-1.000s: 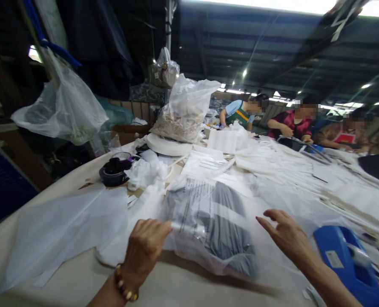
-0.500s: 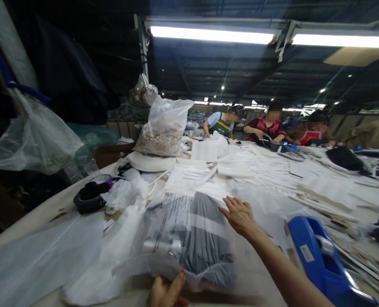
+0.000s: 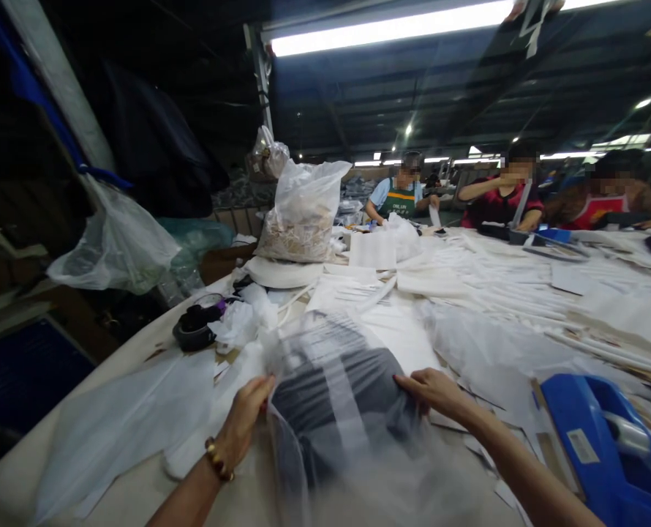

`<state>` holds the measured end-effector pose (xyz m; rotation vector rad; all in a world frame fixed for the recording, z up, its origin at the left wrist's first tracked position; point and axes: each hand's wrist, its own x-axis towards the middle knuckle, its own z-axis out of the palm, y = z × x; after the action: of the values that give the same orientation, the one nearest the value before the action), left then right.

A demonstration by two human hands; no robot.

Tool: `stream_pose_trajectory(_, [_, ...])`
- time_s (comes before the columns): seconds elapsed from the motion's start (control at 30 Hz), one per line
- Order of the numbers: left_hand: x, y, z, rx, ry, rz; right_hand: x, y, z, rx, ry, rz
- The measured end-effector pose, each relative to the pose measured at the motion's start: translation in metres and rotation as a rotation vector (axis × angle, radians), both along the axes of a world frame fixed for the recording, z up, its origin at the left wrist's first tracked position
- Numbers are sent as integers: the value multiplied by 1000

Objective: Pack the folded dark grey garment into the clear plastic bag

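Note:
A clear plastic bag (image 3: 336, 410) with printed text holds a folded dark grey garment and lies on the table in front of me. My left hand (image 3: 247, 417), with a bead bracelet at the wrist, pinches the bag's left edge. My right hand (image 3: 432, 390) grips the bag's right side, fingers curled into the plastic. The near part of the bag is blurred.
A blue tape dispenser (image 3: 605, 446) sits at the near right. A black tape roll (image 3: 194, 331) and crumpled plastic lie left of centre. A large filled plastic sack (image 3: 303, 216) stands behind. White sheets and empty bags cover the table (image 3: 155, 329). Three people work at the far side.
My left hand rose from the bag's near edge to its left side. My right hand came back from the far end to the bag's right side, and the bag was pulled nearer.

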<state>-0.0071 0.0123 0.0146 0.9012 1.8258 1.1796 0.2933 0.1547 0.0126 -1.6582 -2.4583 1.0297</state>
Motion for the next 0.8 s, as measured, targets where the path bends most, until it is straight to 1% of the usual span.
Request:
stream_pose_trajectory(0.03, [-10,1,1,22,30,20,8,-12,-3,-21,43,-5])
stream_pose_trajectory(0.07, [-18,0,0,37,65,39,16,-24,-8,1,93,-24])
stream_pose_trajectory(0.1, [-24,-5,-3,44,88,62,24,-37,-15,73,150,-58])
stream_pose_trajectory(0.13, [-30,-12,-8,48,120,79,31,-48,-23,194,212,-88])
stream_pose_trajectory(0.17, [-34,-21,-14,73,193,85,38,-60,-30,345,270,-97])
stream_pose_trajectory(0.2, [-37,-33,-20,132,322,59,43,-70,-37,502,314,-73])
stream_pose_trajectory(0.23, [-39,-46,-25,230,508,-10,48,-79,-44,646,343,-24])
stream_pose_trajectory(0.3, [-39,-70,-32,480,956,-242,54,-92,-52,870,330,115])
stream_pose_trajectory(0.33, [-37,-81,-33,579,1144,-371,56,-97,-54,944,298,187])
stream_pose_trajectory(0.37, [-34,-89,-32,642,1267,-484,56,-100,-55,993,268,244])
stream_pose_trajectory(0.4, [-31,-95,-31,667,1339,-570,56,-102,-55,1021,246,293])
stream_pose_trajectory(0.43, [-26,-98,-29,669,1379,-623,55,-104,-54,1025,232,342])
stream_pose_trajectory(0.5, [-18,-100,-25,659,1414,-695,53,-107,-52,988,214,437])
stream_pose_trajectory(0.57, [-11,-99,-23,651,1430,-736,51,-111,-49,915,192,506])
stream_pose_trajectory(0.6, [-8,-98,-22,646,1436,-745,51,-113,-47,883,187,518])
stream_pose_trajectory(0.67, [-6,-97,-23,656,1449,-753,53,-119,-41,854,208,496])
stream_pose_trajectory(0.73, [-8,-97,-25,672,1463,-776,56,-126,-35,858,233,459])
stream_pose_trajectory(0.8, [-12,-97,-28,688,1489,-824,59,-133,-30,885,214,441])
